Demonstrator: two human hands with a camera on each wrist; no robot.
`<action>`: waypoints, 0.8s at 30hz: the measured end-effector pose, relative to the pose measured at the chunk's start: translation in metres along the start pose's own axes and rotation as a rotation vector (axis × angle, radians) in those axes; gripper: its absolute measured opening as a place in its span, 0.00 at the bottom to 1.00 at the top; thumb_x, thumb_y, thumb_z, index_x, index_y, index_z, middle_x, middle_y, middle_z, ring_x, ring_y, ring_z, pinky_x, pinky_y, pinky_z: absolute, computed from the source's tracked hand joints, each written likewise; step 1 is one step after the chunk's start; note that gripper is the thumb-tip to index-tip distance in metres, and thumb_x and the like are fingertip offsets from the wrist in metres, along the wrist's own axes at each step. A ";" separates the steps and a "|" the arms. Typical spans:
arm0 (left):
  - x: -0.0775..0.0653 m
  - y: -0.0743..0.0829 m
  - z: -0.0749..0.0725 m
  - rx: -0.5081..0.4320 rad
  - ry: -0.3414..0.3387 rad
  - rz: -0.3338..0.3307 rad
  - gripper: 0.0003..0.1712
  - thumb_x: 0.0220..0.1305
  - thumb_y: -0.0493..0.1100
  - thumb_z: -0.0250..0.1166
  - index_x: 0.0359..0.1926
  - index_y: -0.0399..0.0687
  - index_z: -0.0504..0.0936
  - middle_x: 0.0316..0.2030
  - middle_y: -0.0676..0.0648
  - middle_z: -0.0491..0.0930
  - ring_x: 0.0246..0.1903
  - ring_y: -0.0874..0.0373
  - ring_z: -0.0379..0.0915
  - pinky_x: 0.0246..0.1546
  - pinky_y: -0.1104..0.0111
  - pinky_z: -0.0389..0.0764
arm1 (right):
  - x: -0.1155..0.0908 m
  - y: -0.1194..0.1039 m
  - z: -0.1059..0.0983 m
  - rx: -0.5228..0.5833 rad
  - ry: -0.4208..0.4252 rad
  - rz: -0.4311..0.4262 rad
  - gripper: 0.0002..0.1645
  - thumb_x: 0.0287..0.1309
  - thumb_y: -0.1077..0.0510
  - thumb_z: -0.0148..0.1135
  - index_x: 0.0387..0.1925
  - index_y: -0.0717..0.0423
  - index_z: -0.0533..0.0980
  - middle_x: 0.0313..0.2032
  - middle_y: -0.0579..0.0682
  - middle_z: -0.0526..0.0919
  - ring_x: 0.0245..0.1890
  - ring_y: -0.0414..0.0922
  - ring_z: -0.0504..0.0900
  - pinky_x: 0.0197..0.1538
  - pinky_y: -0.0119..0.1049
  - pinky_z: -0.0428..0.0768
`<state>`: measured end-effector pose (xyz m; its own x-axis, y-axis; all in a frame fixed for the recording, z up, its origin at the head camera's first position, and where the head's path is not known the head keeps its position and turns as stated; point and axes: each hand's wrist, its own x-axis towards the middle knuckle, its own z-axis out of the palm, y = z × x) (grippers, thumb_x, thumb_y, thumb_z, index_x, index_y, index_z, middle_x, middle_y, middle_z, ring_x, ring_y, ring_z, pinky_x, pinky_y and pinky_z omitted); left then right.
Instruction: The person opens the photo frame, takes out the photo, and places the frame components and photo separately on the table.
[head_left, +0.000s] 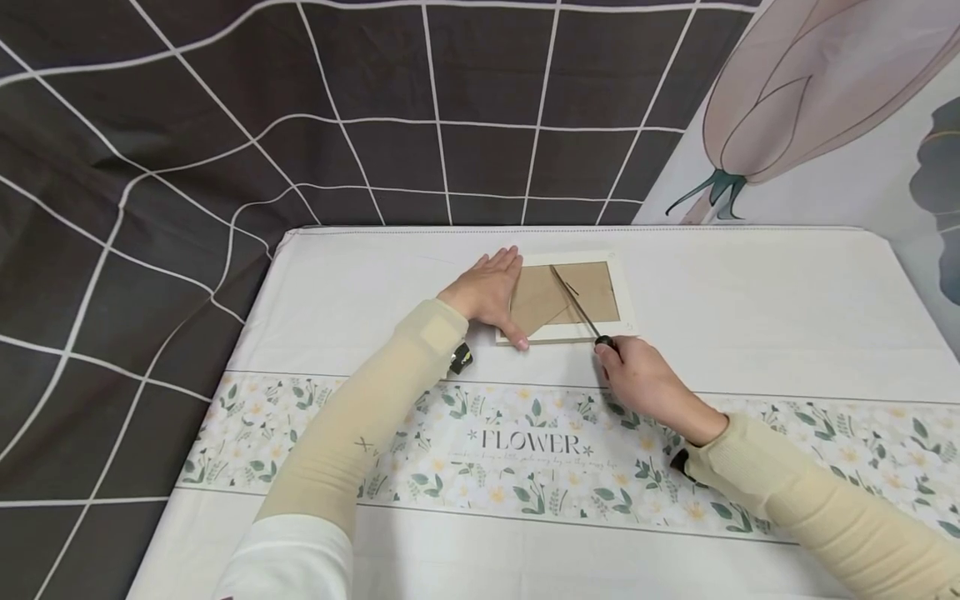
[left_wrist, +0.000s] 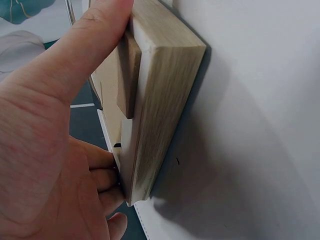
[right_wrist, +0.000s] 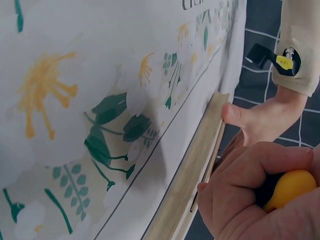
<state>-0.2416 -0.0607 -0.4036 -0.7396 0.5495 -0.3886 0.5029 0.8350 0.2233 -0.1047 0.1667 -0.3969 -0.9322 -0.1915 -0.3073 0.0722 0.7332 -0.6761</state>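
A pale wooden picture frame (head_left: 622,292) lies back side up on the table, with a brown backing board (head_left: 534,287) inside its border. Spread across the frame's left end, my left hand (head_left: 491,292) has its fingers out straight, and the thumb rests at the near edge. My right hand (head_left: 637,371) grips a screwdriver (head_left: 581,307) in front of the frame. Its thin metal shaft slants over the backing board, the tip toward the far side. In the right wrist view the yellow handle end (right_wrist: 294,187) shows inside the curled fingers.
A white tablecloth (head_left: 750,317) with a printed flower band (head_left: 525,450) covers the table. Dark checked fabric (head_left: 480,158) hangs behind and to the left. A flower-patterned cloth (head_left: 795,108) hangs at the right. Small wrist cameras (head_left: 461,358) sit at both sleeves.
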 end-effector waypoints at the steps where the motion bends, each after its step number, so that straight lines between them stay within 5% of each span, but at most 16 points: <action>1: 0.000 0.000 0.000 -0.001 0.000 -0.001 0.89 0.30 0.76 0.79 0.78 0.31 0.39 0.79 0.36 0.33 0.79 0.47 0.27 0.77 0.57 0.34 | 0.000 0.000 0.000 0.000 0.001 0.000 0.23 0.80 0.56 0.37 0.28 0.61 0.69 0.20 0.51 0.70 0.18 0.45 0.66 0.22 0.37 0.68; 24: -0.001 0.001 -0.002 0.003 -0.009 -0.004 0.89 0.30 0.76 0.79 0.78 0.31 0.39 0.79 0.36 0.33 0.79 0.47 0.27 0.77 0.57 0.34 | 0.003 -0.003 -0.003 0.004 -0.041 0.047 0.22 0.80 0.56 0.35 0.28 0.60 0.67 0.20 0.51 0.68 0.18 0.45 0.65 0.23 0.37 0.68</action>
<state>-0.2415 -0.0601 -0.4014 -0.7375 0.5457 -0.3978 0.5014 0.8371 0.2187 -0.1084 0.1658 -0.3939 -0.9123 -0.1841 -0.3658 0.1165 0.7395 -0.6629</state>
